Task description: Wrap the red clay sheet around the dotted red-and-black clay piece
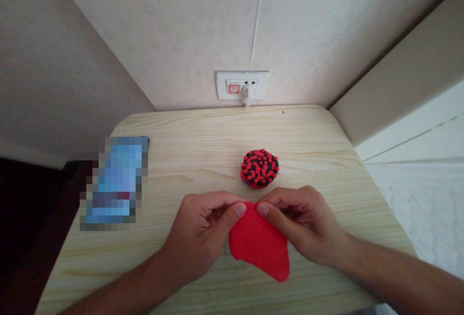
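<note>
A flattened red sheet of modelling clay [259, 245] hangs from both hands above the near part of the table. My left hand [206, 228] pinches its top edge between thumb and fingers. Close beside it, my right hand [302, 218] pinches the same edge, thumb on the near face. The sheet's lower edge is uneven and droops towards the right. Just beyond my fingers sits a small round black clay piece [260, 167], covered with red dots and short red strips, with more red showing at its side.
The pale wood-grain table [188, 150] meets a wall. A pixelated phone-like object [116, 179] lies on its left side. A wall socket [242, 85] with a plug [247, 95] is behind the table. White panelling [409, 112] stands to the right. A tiny red crumb lies near the back edge.
</note>
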### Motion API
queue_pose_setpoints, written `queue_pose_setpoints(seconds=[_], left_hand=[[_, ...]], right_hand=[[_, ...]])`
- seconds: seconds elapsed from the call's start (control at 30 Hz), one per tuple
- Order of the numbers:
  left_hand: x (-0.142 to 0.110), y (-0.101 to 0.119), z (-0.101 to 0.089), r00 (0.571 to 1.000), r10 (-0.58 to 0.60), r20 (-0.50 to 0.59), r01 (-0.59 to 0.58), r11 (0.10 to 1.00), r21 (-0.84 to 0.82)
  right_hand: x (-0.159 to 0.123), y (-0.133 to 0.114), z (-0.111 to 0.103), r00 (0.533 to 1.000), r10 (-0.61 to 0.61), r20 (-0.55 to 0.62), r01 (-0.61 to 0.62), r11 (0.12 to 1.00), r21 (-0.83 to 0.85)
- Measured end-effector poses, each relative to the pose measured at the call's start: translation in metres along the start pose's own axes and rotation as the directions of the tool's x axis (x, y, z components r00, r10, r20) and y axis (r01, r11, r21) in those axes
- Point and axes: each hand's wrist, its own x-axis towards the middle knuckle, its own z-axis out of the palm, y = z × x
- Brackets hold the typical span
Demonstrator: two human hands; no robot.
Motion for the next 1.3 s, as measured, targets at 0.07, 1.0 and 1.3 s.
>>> queue_pose_setpoints(seconds=[0.07,1.0,1.3], left_hand=[[0.0011,-0.0018,0.0011,0.999,-0.035,0.041,0.038,0.995,-0.095],[0.0052,-0.0026,0.0058,0.983,-0.175,0.047,0.18,0.915,-0.362],[0.005,-0.0002,0.0043,0.99,-0.141,-0.027,0.13,0.961,-0.244]], right_hand=[[-0.0004,-0.0006,-0.0006,1.0,-0.024,-0.009,0.024,0.998,-0.055],[-0.0019,0.0011,-0.0029,1.0,-0.011,0.015,0.012,0.998,-0.068],[-0.0003,0.0006,-0.0042,0.997,0.043,0.064,-0.045,0.999,0.019]])
